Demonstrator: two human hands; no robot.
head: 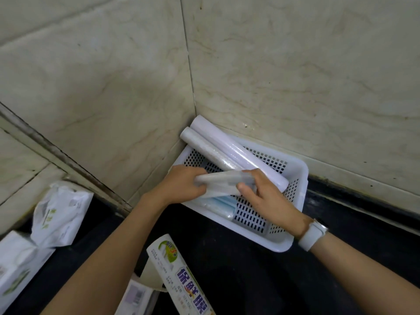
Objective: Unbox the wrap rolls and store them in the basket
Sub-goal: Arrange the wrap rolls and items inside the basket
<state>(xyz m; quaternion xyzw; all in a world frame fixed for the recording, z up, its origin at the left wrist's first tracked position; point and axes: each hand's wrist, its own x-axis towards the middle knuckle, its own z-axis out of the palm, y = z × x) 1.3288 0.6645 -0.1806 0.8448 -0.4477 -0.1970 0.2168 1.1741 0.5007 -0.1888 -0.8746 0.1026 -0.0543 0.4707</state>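
Both hands over the white basket (293, 243) in the far corner. Left hand (181, 185) clamps one end of a clear wrap roll (218, 181), right hand (261, 192) pinches the other. It looks light, stiff, slick with film, so gripping the ends suits. Two longer rolls (229, 153) already lean inside. A printed box (181, 276) lies near.

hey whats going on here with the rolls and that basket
A person is holding a clear wrap roll in both hands, left hand and right hand, over a white perforated basket in the counter corner. Two long rolls already lean in the basket, with a bluish roll lying flat. A printed wrap box lies on the dark counter nearby.
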